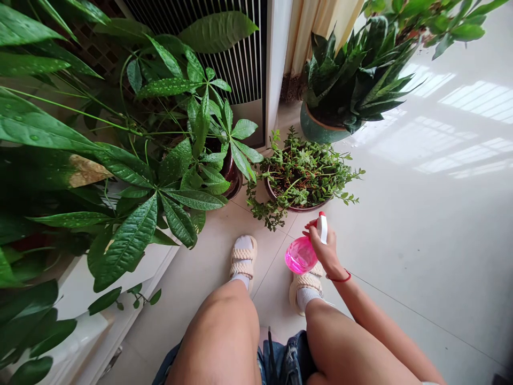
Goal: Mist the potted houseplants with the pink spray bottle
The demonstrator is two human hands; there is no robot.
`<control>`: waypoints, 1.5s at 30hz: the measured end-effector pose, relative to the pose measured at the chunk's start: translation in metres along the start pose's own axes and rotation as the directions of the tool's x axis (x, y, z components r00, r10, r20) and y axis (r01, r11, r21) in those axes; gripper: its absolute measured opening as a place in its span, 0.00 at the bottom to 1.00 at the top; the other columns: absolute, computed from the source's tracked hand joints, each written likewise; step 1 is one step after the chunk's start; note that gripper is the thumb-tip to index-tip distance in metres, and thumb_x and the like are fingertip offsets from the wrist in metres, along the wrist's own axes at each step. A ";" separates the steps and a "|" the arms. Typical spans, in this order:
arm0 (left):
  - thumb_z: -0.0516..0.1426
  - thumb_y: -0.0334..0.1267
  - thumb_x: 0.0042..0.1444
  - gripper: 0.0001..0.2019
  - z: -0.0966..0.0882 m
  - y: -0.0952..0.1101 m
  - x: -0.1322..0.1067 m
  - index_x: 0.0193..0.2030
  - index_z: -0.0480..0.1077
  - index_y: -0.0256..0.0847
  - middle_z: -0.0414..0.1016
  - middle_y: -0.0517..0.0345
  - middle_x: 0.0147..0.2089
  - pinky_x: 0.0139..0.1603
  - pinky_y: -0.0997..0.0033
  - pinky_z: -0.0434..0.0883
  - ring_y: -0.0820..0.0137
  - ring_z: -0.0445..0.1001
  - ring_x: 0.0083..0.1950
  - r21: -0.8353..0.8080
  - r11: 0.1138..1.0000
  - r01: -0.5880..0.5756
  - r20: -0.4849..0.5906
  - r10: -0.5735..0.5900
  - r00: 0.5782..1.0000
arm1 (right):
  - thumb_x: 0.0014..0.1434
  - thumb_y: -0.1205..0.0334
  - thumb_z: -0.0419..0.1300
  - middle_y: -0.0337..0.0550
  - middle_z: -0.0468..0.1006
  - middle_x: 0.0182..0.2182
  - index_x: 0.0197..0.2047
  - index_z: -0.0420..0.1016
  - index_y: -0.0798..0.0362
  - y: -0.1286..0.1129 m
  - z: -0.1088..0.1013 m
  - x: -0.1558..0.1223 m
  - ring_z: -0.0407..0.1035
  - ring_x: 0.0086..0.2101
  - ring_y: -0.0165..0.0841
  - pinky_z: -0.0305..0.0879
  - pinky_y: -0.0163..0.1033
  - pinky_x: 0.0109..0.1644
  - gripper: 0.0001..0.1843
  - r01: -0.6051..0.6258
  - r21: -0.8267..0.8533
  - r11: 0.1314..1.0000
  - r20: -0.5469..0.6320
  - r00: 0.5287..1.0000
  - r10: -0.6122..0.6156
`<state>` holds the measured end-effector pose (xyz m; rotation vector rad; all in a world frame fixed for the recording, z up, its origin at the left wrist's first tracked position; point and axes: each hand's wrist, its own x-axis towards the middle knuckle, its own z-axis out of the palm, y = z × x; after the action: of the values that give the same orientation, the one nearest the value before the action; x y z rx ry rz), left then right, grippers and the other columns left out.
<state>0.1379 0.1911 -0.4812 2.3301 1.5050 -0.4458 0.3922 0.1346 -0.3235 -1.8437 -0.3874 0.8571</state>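
Observation:
My right hand [326, 248] is wrapped round the neck of a pink see-through spray bottle [300, 256] with a white and red trigger head. Liquid shows inside the bottle, which is tilted above my right sandal [306, 280]. Just beyond the nozzle sits a low pot of small-leaved trailing plant [304, 174], its stems hanging over the rim. To the left, a large leafy plant [196, 200] carries water drops on its leaves. My left hand is out of view.
Behind the trailing plant stands a green pot [320, 125] of dark, pointed leaves. A slatted black panel [240, 64] is at the back. A white ledge [136, 270] runs along the left, and pale floor tiles [401, 230] lie at right.

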 end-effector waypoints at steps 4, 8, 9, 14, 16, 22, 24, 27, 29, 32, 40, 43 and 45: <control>0.49 0.30 0.67 0.17 0.004 -0.001 0.003 0.48 0.80 0.29 0.81 0.38 0.45 0.54 0.62 0.69 0.57 0.78 0.48 0.045 0.999 0.007 0.038 -0.009 0.999 | 0.53 0.55 0.63 0.37 0.72 0.26 0.31 0.68 0.50 0.005 -0.005 0.004 0.72 0.26 0.32 0.80 0.43 0.34 0.10 -0.004 -0.007 1.000 -0.013 1.000 0.004; 0.47 0.30 0.69 0.20 0.003 -0.001 0.003 0.50 0.80 0.30 0.81 0.38 0.48 0.55 0.60 0.69 0.56 0.78 0.49 0.068 0.998 -0.003 0.051 -0.001 0.999 | 0.55 0.54 0.63 0.36 0.72 0.25 0.30 0.68 0.50 0.001 -0.009 0.005 0.72 0.25 0.31 0.79 0.41 0.33 0.10 -0.022 0.033 0.999 -0.018 1.000 0.022; 0.46 0.30 0.69 0.20 0.002 0.000 0.002 0.50 0.80 0.30 0.81 0.38 0.47 0.55 0.60 0.69 0.56 0.79 0.49 0.071 0.997 -0.004 0.053 0.000 0.999 | 0.55 0.55 0.63 0.37 0.73 0.26 0.31 0.69 0.50 -0.001 -0.009 0.005 0.73 0.26 0.32 0.80 0.41 0.34 0.09 -0.018 0.044 0.999 -0.022 1.000 0.019; 0.47 0.31 0.68 0.19 0.000 -0.001 0.002 0.50 0.80 0.32 0.81 0.39 0.45 0.55 0.60 0.69 0.57 0.79 0.49 0.079 0.997 -0.002 0.070 -0.004 0.998 | 0.54 0.55 0.64 0.40 0.77 0.33 0.35 0.73 0.51 -0.008 -0.008 0.009 0.76 0.35 0.33 0.81 0.41 0.40 0.10 0.000 0.066 0.998 -0.055 0.998 0.003; 0.48 0.32 0.68 0.19 0.000 -0.002 0.000 0.53 0.80 0.36 0.81 0.40 0.48 0.58 0.60 0.67 0.58 0.78 0.50 0.079 0.997 -0.004 0.067 -0.002 0.998 | 0.54 0.55 0.65 0.39 0.76 0.31 0.34 0.72 0.51 -0.009 -0.009 0.012 0.75 0.32 0.32 0.81 0.41 0.38 0.10 0.008 0.067 0.998 -0.073 0.997 -0.004; 0.49 0.32 0.64 0.22 0.001 -0.002 -0.005 0.61 0.74 0.43 0.79 0.40 0.55 0.63 0.59 0.62 0.60 0.74 0.54 0.037 0.999 -0.001 0.084 -0.002 0.996 | 0.53 0.52 0.66 0.35 0.71 0.24 0.31 0.68 0.50 -0.016 -0.014 0.021 0.72 0.24 0.30 0.79 0.40 0.30 0.14 0.014 0.101 0.995 -0.096 0.995 -0.004; 0.48 0.32 0.64 0.22 0.001 -0.002 -0.004 0.60 0.74 0.43 0.79 0.39 0.54 0.63 0.59 0.62 0.60 0.74 0.54 0.028 1.000 0.007 0.086 -0.009 0.996 | 0.54 0.51 0.66 0.37 0.74 0.27 0.33 0.70 0.51 -0.019 -0.015 0.022 0.74 0.27 0.31 0.81 0.40 0.33 0.14 0.030 0.096 0.995 -0.095 0.995 -0.021; 0.45 0.33 0.66 0.22 -0.001 -0.002 -0.003 0.57 0.76 0.42 0.80 0.40 0.51 0.60 0.59 0.63 0.60 0.74 0.51 0.029 1.000 0.001 0.068 -0.003 0.998 | 0.54 0.50 0.66 0.40 0.77 0.32 0.39 0.74 0.52 -0.021 -0.014 0.023 0.76 0.31 0.33 0.82 0.42 0.36 0.15 0.016 0.083 0.996 -0.089 0.996 -0.008; 0.44 0.33 0.66 0.22 -0.002 -0.002 -0.003 0.54 0.77 0.43 0.80 0.40 0.49 0.58 0.59 0.63 0.60 0.74 0.48 0.037 0.999 0.007 0.058 -0.009 0.998 | 0.53 0.51 0.66 0.40 0.77 0.33 0.42 0.75 0.51 -0.021 -0.014 0.023 0.76 0.32 0.33 0.82 0.42 0.37 0.16 0.006 0.078 0.997 -0.087 0.996 0.001; 0.47 0.35 0.66 0.19 -0.003 -0.001 -0.003 0.53 0.77 0.45 0.80 0.43 0.48 0.57 0.60 0.63 0.61 0.73 0.48 0.032 0.999 0.030 0.058 -0.032 0.998 | 0.53 0.52 0.66 0.37 0.74 0.29 0.35 0.72 0.51 -0.021 -0.015 0.024 0.74 0.29 0.32 0.81 0.41 0.35 0.12 0.021 0.068 0.997 -0.067 0.998 -0.016; 0.52 0.41 0.63 0.22 -0.004 -0.002 -0.001 0.61 0.74 0.46 0.79 0.41 0.56 0.63 0.58 0.60 0.59 0.74 0.55 0.030 0.999 0.034 0.172 -0.039 0.984 | 0.53 0.53 0.64 0.36 0.72 0.26 0.31 0.68 0.50 -0.024 -0.016 0.023 0.73 0.28 0.30 0.78 0.38 0.34 0.11 0.051 0.008 0.999 -0.081 0.995 -0.050; 0.50 0.40 0.64 0.23 -0.005 -0.001 0.001 0.63 0.74 0.45 0.79 0.39 0.57 0.63 0.57 0.60 0.56 0.74 0.55 0.048 0.999 0.021 0.192 -0.030 0.981 | 0.52 0.53 0.64 0.38 0.74 0.29 0.33 0.71 0.50 -0.027 -0.016 0.024 0.75 0.33 0.33 0.79 0.39 0.39 0.11 0.049 0.032 0.998 -0.102 0.994 -0.045; 0.49 0.39 0.64 0.24 -0.005 -0.001 0.000 0.64 0.73 0.45 0.79 0.39 0.58 0.64 0.57 0.60 0.56 0.74 0.56 0.043 0.999 0.022 0.175 -0.030 0.984 | 0.51 0.53 0.65 0.38 0.75 0.30 0.34 0.72 0.50 -0.028 -0.018 0.025 0.76 0.35 0.33 0.80 0.40 0.40 0.11 0.033 0.046 0.998 -0.116 0.993 -0.027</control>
<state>0.1369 0.1933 -0.4770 2.2377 1.4566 -0.6763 0.4255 0.1499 -0.3044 -1.8293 -0.3186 0.7296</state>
